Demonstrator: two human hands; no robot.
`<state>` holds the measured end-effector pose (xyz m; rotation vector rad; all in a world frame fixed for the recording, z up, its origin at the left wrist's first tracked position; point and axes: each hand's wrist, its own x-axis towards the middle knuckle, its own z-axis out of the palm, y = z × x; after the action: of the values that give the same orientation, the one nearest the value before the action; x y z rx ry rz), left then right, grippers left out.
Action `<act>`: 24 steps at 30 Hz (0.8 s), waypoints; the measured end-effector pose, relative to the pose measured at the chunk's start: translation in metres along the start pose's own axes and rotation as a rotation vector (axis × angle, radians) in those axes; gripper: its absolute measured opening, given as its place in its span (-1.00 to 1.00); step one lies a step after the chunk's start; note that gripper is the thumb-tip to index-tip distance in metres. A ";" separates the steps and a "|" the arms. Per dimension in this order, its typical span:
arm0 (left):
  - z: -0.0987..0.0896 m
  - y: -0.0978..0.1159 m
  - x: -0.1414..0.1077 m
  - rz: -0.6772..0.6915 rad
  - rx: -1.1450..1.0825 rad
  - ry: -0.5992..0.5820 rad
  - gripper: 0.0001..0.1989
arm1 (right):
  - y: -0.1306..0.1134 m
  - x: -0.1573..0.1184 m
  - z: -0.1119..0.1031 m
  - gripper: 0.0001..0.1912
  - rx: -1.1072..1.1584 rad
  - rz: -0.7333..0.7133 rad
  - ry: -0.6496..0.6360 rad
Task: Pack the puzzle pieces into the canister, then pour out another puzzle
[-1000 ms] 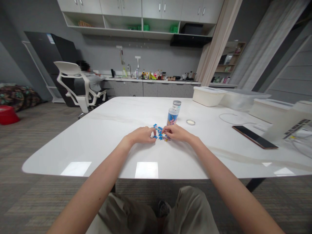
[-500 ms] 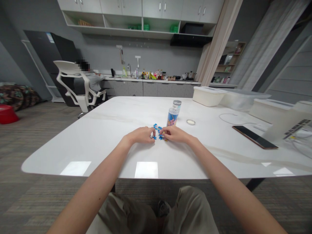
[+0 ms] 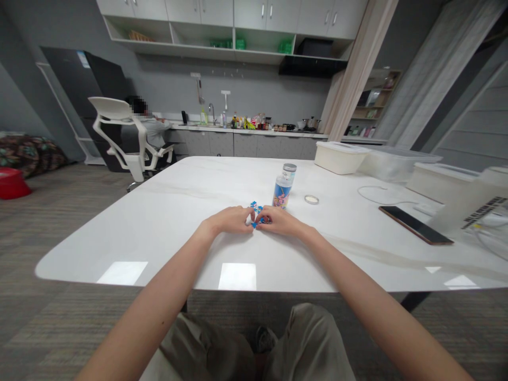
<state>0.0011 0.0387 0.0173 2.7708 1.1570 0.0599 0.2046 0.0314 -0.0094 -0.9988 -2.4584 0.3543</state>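
Note:
My left hand (image 3: 235, 219) rests on the white table with thumb and forefinger closed on a small blue puzzle piece (image 3: 254, 225). Right beside it, my right hand (image 3: 278, 220) has its fingertips pinched at the same spot, touching that piece from the right. More blue puzzle pieces (image 3: 254, 205) lie just beyond the fingers, some hidden by my right hand. Behind that hand stands a clear bottle with a blue and pink picture (image 3: 281, 192), upright. A second jar with a silver lid (image 3: 290, 168) is just behind it.
A round lid (image 3: 311, 199) lies right of the bottle. Farther right are a dark phone or tablet (image 3: 415, 225), a white cable (image 3: 381, 197) and storage boxes (image 3: 341, 157). A person (image 3: 153, 129) sits in a white chair (image 3: 133, 140) beyond the table's far left.
My right hand has moved left, from the pile of pieces to the piece at my left fingertips. My left hand has stayed nearly in place.

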 end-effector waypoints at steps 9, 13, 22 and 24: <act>-0.001 0.001 0.000 0.021 -0.038 -0.009 -0.70 | 0.003 0.001 0.003 -0.90 0.093 0.018 -0.010; 0.002 0.000 0.001 0.044 -0.029 0.013 -0.71 | 0.003 0.001 0.004 -0.89 0.121 0.019 -0.003; 0.003 -0.001 0.003 0.156 -0.158 0.141 -0.83 | 0.004 0.000 0.001 -0.94 0.079 0.031 0.063; 0.001 0.001 0.003 0.130 -0.178 0.197 -0.81 | 0.003 0.001 -0.001 -0.91 0.054 0.006 0.101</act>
<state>0.0038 0.0405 0.0161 2.7231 0.9564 0.4360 0.2064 0.0341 -0.0098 -0.9777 -2.3435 0.3620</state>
